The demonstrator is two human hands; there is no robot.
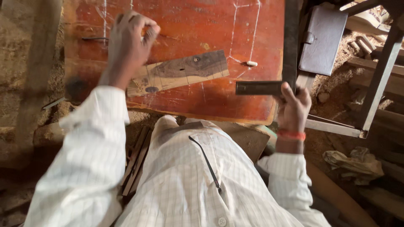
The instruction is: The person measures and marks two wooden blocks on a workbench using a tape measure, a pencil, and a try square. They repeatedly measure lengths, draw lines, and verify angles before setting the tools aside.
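Observation:
A red-brown wooden board [185, 25] marked with white chalk lines lies in front of me. On it rests a short grey-brown plank [185, 71], set at a slant. My left hand [128, 42] hovers over the board's left part, just above the plank's left end, fingers curled and blurred; anything in it is hidden. My right hand [294, 107] grips a dark L-shaped carpenter's square [259, 87] at the board's right edge, one arm pointing left over the board, the other running up along the edge. A small white chalk piece [251, 63] lies near the plank's right end.
A dark leather-like case [322, 40] lies to the right of the board. A metal frame [378, 80], wood offcuts and crumpled paper [353, 162] sit on the sawdust floor at right. A thin dark rod [94, 38] rests on the board's left side.

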